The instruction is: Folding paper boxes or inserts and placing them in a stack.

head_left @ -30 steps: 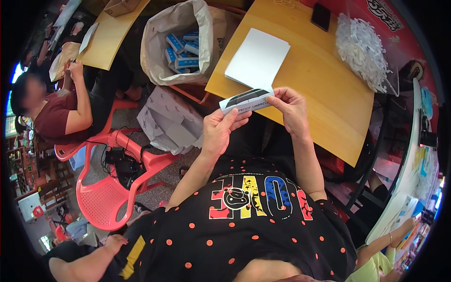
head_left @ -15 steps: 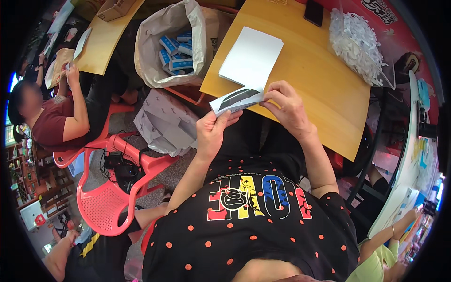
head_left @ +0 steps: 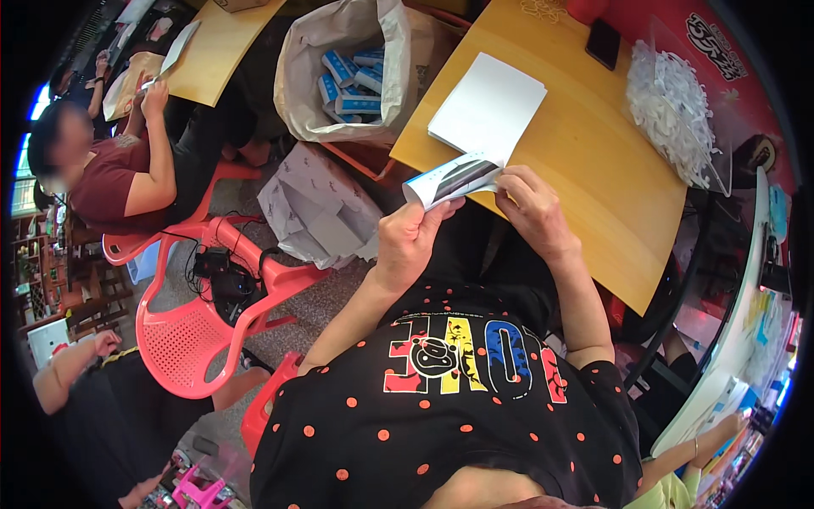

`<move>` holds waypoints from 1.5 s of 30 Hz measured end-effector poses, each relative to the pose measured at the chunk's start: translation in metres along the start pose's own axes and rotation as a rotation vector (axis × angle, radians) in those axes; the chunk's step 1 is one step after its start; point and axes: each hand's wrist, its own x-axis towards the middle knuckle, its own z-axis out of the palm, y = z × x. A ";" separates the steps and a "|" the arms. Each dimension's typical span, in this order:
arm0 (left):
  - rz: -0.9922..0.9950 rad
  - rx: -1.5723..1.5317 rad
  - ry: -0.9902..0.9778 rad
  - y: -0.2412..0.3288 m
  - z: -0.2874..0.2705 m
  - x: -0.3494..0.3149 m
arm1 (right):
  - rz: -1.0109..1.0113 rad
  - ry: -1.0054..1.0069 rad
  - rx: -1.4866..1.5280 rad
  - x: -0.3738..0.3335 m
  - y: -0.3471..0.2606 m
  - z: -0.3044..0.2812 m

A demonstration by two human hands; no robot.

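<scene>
Paper stack (head_left: 492,100) on table (head_left: 602,187), beyond held sheet (head_left: 454,178)

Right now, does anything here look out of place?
A tangle of black cables and devices sits on the coral-red plastic armchair at left, odd because seats usually hold people. The curled, printed white paper between left hand and right hand shows no obvious damage.

To the left of the left hand (head_left: 407,242) stands a pink plastic chair (head_left: 182,343) bearing a black device (head_left: 229,293) with cables; farther left sits a person in maroon (head_left: 119,187). Beyond the right hand (head_left: 536,214) are a black phone (head_left: 603,44) and, farther right, a bag of white strips (head_left: 670,110).
</scene>
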 end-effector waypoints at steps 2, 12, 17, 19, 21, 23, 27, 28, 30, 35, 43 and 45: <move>0.016 0.020 0.004 0.001 0.000 0.000 | 0.017 -0.014 0.005 -0.001 0.000 0.002; 0.071 0.124 -0.040 -0.001 -0.002 0.000 | -0.017 0.085 0.022 0.000 0.000 0.000; 0.237 0.276 0.010 -0.008 -0.002 -0.001 | 0.060 0.088 0.071 -0.001 0.000 0.002; 0.286 0.324 0.018 -0.005 -0.002 0.000 | 0.131 0.080 0.079 -0.003 0.000 0.003; 0.325 0.381 0.015 -0.004 -0.003 0.000 | 0.332 0.004 0.246 -0.003 -0.001 -0.004; 0.356 0.448 0.000 -0.003 -0.008 0.000 | 0.505 -0.024 0.466 -0.002 0.001 -0.010; 0.335 0.498 -0.082 0.005 -0.013 0.000 | 0.653 -0.076 0.638 0.001 0.012 -0.022; 0.362 0.517 -0.086 0.007 -0.014 0.001 | 0.656 -0.120 0.608 0.001 0.014 -0.022; 0.392 0.547 -0.096 0.008 -0.016 0.002 | 0.651 -0.199 0.573 0.000 0.017 -0.023; 0.409 0.553 -0.139 0.003 -0.021 0.000 | 0.603 -0.354 0.571 0.000 0.020 -0.024; 0.500 0.631 -0.179 -0.006 -0.027 -0.001 | 0.699 -0.362 0.492 -0.002 0.009 -0.020; 0.547 0.660 -0.191 -0.008 -0.028 0.000 | 0.705 -0.345 0.493 -0.001 0.003 -0.022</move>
